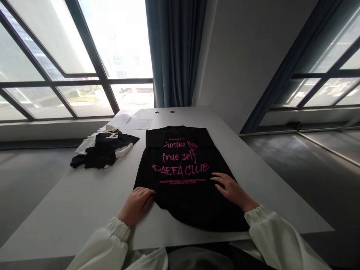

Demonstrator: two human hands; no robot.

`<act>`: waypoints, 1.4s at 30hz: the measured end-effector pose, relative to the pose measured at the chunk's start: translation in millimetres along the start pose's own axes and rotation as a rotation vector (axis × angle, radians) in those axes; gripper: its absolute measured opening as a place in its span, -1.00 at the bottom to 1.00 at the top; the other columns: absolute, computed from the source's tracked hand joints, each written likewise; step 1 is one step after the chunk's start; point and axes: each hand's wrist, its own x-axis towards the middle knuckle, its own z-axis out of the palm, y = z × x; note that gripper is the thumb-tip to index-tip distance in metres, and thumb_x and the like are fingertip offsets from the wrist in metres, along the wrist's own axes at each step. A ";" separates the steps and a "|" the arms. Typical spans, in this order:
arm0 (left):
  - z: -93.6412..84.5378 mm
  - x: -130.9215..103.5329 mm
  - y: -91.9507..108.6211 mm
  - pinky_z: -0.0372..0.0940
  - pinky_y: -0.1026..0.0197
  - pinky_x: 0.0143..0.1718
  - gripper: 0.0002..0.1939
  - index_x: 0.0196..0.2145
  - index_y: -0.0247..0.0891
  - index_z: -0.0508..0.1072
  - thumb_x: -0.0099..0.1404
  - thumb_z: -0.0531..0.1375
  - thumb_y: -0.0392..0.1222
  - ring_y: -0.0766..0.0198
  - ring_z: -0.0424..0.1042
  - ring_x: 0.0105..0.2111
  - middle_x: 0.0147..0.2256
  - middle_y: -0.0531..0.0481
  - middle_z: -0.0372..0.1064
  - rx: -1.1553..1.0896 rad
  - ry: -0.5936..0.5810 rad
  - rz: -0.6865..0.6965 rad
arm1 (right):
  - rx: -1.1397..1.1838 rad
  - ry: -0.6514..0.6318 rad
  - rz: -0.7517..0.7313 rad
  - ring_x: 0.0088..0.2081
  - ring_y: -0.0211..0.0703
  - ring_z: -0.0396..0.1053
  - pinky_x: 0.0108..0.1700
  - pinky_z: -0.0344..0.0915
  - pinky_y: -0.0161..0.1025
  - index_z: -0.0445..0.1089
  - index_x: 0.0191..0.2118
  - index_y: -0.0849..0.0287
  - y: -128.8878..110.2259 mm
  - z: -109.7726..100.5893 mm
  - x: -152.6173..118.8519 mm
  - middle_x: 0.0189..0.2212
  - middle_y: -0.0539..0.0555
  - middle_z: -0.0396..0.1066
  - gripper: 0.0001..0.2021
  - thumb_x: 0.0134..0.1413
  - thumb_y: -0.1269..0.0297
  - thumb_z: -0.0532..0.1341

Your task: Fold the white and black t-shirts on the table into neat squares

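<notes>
The black T-shirt (188, 202) lies print side up on the pale bench (270, 202), collar end away from the person and lower hem near the close edge. A panel at the upper left, probably a sleeve, seems turned inward over the start of the pink lettering (180, 156). The hem runs unevenly, slanting away from the left hand and bowing toward the person.

The cloth looks like soft, light jersey, limp and in no danger of breaking; it would likely slide easily over the smooth bench and wrinkle if pushed from one side only. The side edges and hem corners seem the best places to take hold, with the fingers pinching all layers so that the lower one does not lag. The printed area may be a little stiffer than the plain cloth.

The left hand (137, 205) is at the shirt's lower left edge, fingers close together and bent; whether they pinch the fabric cannot be told. The right hand (232, 192) rests on the shirt near its right edge, fingers spread apart and gripping nothing.

Farther out on the left sits a loose heap of black and white garments (104, 150), with papers (140, 123) just beyond. Behind the bench hangs a blue-grey curtain (176, 52) beside bright windows (126, 41).
</notes>
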 end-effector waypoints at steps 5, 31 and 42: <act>14.6 13.6 0.7 0.36 -0.02 -0.04 -0.73 -0.04 -0.19 0.45 0.58 -0.04 -0.19 0.05 0.60 -0.17 -0.18 -0.10 0.61 0.040 0.005 -0.176 | 0.007 -0.002 0.011 0.29 0.15 0.38 0.37 0.29 0.24 0.56 0.12 -0.01 0.2 -0.4 1.4 0.25 0.13 0.46 -0.66 0.33 0.20 0.17; -5.7 12.5 10.1 0.32 -0.11 0.09 -0.61 -0.02 -0.20 0.47 0.19 0.13 -0.29 -0.09 0.52 0.03 0.03 -0.21 0.53 0.143 0.367 -0.171 | 0.008 0.011 0.003 0.26 0.14 0.40 0.35 0.31 0.22 0.57 0.08 0.02 1.2 0.4 6.4 0.22 0.16 0.48 -0.67 0.30 0.22 0.18; -56.4 -34.7 17.4 0.34 0.19 -0.19 -0.65 -0.25 -0.10 0.47 0.02 0.04 -0.31 0.18 0.53 -0.30 -0.35 0.11 0.58 -0.246 -0.269 -0.310 | -0.003 -0.011 0.003 0.28 0.13 0.38 0.37 0.28 0.22 0.56 0.09 0.04 2.2 -1.0 7.3 0.24 0.16 0.46 -0.66 0.30 0.20 0.16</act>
